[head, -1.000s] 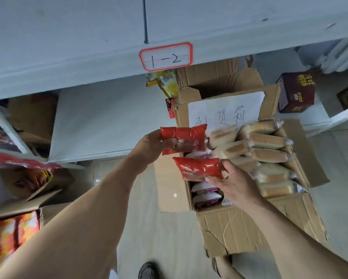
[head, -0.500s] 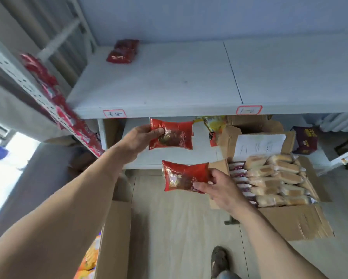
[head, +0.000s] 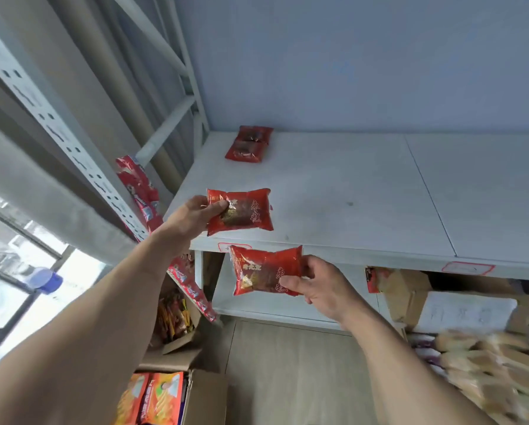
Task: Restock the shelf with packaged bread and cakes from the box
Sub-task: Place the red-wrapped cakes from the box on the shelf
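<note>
My left hand [head: 192, 217] grips a red cake packet [head: 245, 211] by its left edge, held just above the front left of the white shelf [head: 333, 191]. Below the shelf's front edge, my right hand [head: 324, 286] pinches a second red cake packet [head: 263, 271] by its right side. At the back left of the shelf lie two more red packets [head: 249, 144], stacked. The open cardboard box [head: 490, 366] with pale bread packets shows blurred at the lower right.
A perforated shelf upright [head: 58, 124] with red snack strips [head: 140, 188] hanging on it stands at the left. A carton of orange snack bags [head: 156, 397] sits on the floor below. Cardboard boxes [head: 410, 289] fill the lower shelf at right. A window is at far left.
Both hands have risen from the box with their red packets toward the shelf. My view has swung up and left, so the shelf top fills the frame and the box sits at the lower right.
</note>
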